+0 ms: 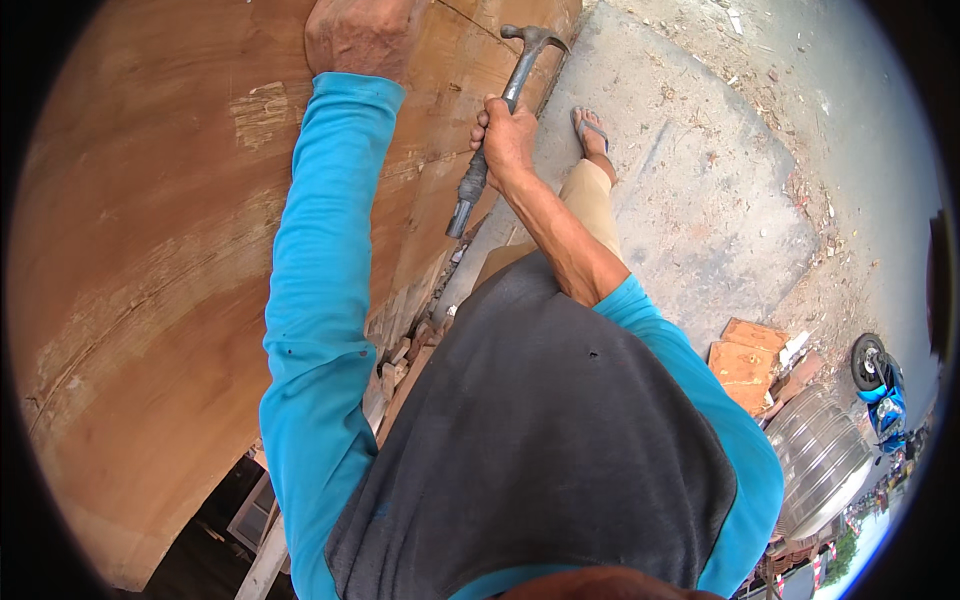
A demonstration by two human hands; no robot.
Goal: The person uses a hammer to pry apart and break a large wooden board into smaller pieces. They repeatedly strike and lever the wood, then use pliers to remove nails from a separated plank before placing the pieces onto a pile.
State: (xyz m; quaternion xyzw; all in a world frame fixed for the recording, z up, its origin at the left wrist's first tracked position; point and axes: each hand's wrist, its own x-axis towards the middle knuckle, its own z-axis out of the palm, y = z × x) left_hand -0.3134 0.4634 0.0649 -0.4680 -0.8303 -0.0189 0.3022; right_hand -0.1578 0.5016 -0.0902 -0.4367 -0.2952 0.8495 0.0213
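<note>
A claw hammer [519,80] is gripped around the middle of its handle by my right hand [509,141]. Its metal head points up and away, and the dark wrapped end of the handle sticks out below my fist. My left hand [362,38] reaches up against the large brown plywood panel [190,180]. The upper edge of the picture cuts that hand off, so its fingers are hidden. Both arms are in blue sleeves.
My sandalled foot [591,128] stands on a concrete slab [690,200]. Broken wood pieces [748,360], a ribbed metal tank [818,455] and a blue motorcycle [882,395] are on the right. Rubble and scrap wood [405,365] lie along the panel's foot.
</note>
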